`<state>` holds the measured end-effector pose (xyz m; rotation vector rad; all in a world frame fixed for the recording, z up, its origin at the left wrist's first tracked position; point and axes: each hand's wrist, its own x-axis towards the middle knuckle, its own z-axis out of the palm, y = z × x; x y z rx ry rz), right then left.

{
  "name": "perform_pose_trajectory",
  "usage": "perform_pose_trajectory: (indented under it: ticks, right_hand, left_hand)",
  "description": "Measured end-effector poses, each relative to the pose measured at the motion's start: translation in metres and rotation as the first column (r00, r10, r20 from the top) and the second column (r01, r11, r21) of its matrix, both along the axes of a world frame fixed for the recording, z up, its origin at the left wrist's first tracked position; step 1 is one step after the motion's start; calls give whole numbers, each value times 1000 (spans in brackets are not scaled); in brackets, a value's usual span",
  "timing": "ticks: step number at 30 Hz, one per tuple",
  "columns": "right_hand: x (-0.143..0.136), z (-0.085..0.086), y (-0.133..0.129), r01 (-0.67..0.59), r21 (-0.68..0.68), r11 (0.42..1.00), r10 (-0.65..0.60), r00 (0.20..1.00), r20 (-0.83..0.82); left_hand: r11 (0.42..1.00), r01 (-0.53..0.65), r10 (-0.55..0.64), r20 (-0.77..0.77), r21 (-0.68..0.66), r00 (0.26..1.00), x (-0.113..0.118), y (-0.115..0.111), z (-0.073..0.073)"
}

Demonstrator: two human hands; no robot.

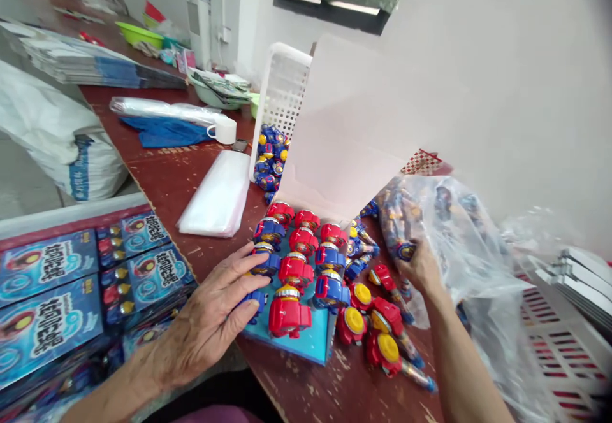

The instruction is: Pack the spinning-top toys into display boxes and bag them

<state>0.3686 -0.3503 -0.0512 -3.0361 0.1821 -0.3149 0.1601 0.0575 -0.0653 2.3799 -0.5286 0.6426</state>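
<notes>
A blue display box (pixel 306 343) with a tall white back panel (pixel 342 123) stands on the table, holding rows of red and blue toys with round silver-edged tops. My left hand (pixel 217 305) lies along its left side, fingers stretched over the blue toys (pixel 255 302) there. At the right, my right hand (pixel 421 267) is closed round a blue toy (pixel 406 251) at a clear plastic bag (pixel 449 219) of similar toys; its fingertips are partly hidden. Between bag and box lie loose red toys (pixel 385 346) with yellow discs and candy-filled tubes, plus several blue ones (pixel 361 251).
A white perforated basket (pixel 287 85) of blue toys stands behind the box. Plastic sleeves (pixel 215 193), a white mug (pixel 224 131) and blue cloth (pixel 167 133) lie farther left. Packed blue boxes (pixel 48 270) fill a crate at lower left. A grey slotted crate (pixel 564 327) is at right.
</notes>
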Motion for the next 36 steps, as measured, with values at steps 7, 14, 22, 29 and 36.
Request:
perform_pose_trajectory:
  ticks: [7,14,22,29,36]
  right_hand:
    - [-88,49,31,-241,319,916,-1,796,605]
    - [-204,28,108,-574,537,618,164,762,626]
    - [-217,-7,133,-731,459,504,470,678,564]
    - [-212,2,143,-742,444,503,493,668,558]
    - [-213,7,143,-764,448,465,576,645,502]
  left_hand:
    - [979,-109,72,209,173,975,-9,-19,18]
    - [957,-18,-50,228,290,972,1,-34,21]
    - [979,23,-67,215,202,974,1,-31,22]
    - [974,9,-66,247,225,967,2,-31,20]
    - [974,13,-76,268,228,961,2,-31,21]
